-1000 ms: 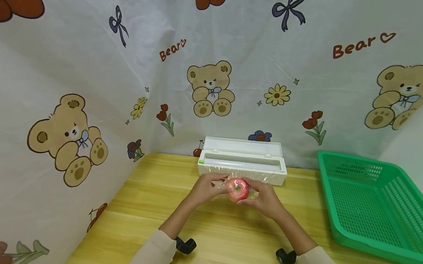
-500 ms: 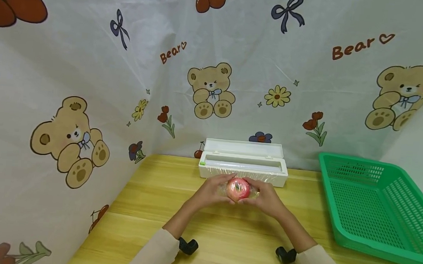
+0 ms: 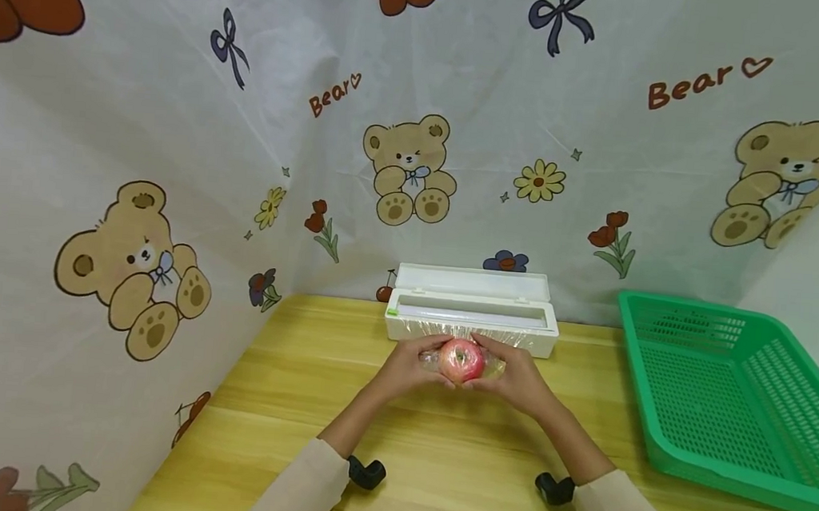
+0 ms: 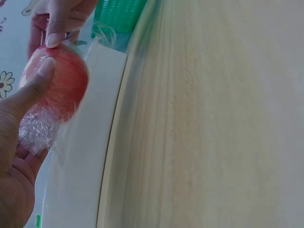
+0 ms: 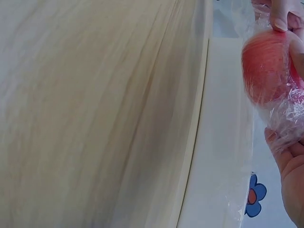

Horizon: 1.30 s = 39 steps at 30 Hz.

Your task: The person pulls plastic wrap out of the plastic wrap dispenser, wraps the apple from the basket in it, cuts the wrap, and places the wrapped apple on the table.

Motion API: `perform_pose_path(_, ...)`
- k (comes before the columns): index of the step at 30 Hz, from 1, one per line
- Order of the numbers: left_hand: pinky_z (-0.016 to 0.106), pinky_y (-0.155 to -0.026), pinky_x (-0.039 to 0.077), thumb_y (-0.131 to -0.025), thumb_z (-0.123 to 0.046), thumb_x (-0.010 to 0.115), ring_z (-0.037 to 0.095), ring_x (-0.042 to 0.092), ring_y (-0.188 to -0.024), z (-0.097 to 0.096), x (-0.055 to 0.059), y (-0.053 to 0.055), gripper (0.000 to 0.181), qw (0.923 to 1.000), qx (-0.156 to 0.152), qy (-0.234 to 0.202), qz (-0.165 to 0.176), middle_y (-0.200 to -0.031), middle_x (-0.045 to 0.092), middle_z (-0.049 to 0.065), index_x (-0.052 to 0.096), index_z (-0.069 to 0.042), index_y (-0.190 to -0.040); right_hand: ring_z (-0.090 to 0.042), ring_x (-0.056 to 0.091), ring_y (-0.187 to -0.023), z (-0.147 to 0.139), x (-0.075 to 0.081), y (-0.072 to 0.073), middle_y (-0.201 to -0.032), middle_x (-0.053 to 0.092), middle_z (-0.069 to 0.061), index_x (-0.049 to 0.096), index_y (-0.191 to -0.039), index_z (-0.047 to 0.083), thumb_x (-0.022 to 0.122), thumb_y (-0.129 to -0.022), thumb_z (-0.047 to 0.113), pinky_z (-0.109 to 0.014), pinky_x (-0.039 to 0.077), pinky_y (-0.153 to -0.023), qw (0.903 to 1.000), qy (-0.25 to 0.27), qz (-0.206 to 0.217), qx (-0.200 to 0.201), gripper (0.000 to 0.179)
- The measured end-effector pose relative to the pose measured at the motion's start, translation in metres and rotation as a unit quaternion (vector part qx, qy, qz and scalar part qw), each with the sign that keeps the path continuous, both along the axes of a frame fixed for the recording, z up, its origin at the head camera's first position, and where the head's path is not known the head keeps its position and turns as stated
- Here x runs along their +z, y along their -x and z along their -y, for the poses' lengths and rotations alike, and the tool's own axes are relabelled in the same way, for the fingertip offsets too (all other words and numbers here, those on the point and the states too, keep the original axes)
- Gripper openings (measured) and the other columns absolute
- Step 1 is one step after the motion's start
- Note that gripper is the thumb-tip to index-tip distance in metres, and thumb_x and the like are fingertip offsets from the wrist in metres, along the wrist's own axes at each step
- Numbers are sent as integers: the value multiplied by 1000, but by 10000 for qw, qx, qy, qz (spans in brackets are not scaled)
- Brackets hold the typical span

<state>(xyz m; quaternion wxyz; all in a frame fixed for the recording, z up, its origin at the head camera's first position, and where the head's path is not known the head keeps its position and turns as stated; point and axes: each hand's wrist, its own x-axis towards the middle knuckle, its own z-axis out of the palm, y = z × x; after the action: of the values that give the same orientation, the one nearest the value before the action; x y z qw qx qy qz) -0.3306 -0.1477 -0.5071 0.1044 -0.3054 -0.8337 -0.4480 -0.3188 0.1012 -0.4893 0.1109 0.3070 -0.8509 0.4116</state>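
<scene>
Fingers (image 3: pixel 437 341) of both hands are curled around a red apple (image 3: pixel 462 361), pinching it with its film between thumbs and fingertips: the left hand (image 3: pixel 406 367) at the apple's 9 o'clock, the right hand (image 3: pixel 521 379) at its 3 o'clock. The apple is held up over the tabletop (image 3: pixel 436 466), stem end showing in the head view. Clear cling film (image 3: pixel 493 367) covers it and bunches loosely at both sides, a crumpled tuft lying by each palm.

The step in hand looks like gathering the film snugly around the fruit. The next move probably calls for pressing or folding those side tufts flat against the skin while one hand keeps the apple steady; a loose tuft could spring open again.

Just beyond, at 12 o'clock, stands a white film dispenser (image 3: pixel 411 333), lid up, with clear film clinging to its front; whether that joins the apple's wrap I cannot tell. Well apart at 3 o'clock sits a green plastic basket (image 3: pixel 715 408). Behind everything hangs a bear-printed cloth (image 3: pixel 481 77).
</scene>
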Motion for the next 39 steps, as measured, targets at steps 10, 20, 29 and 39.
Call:
perform_pose_path(10,35,-109,46,-71,-24,93,21,59,-128,-1,0,3,74,9996,-87,-18,-250,-136,65,4,64,-7,-137,-22,67,-100,-1,-3,3,-122,71,-16,66,-132,-1,93,-72,22,-39,60,-81,10000,59,-15,-65,70)
perform_pose_path(20,34,-107,49,-76,-24,90,19,61,-125,-3,-3,5,65,10000,25,-60,-25,-132,67,2,67,-12,-135,-19,63,-96,-1,-4,8,-126,69,-15,65,-133,-2,92,-74,21,-35,60,-82,9997,72,214,98,69)
perform_pose_path(29,32,-107,48,-79,-23,88,17,60,-126,-3,-3,4,61,9995,66,-35,308,-133,67,2,67,-11,-135,-18,59,-90,0,-6,8,-124,70,-15,64,-132,-4,91,-75,22,-30,58,-79,9993,-16,359,144,68)
perform_pose_path(39,32,-109,46,-78,-26,88,15,59,-127,-3,-7,3,63,9984,118,-34,556,-133,66,-1,66,-13,-136,-22,67,-104,0,-10,11,-126,69,-17,63,-133,-5,90,-76,23,-39,59,-86,9988,-135,442,162,68)
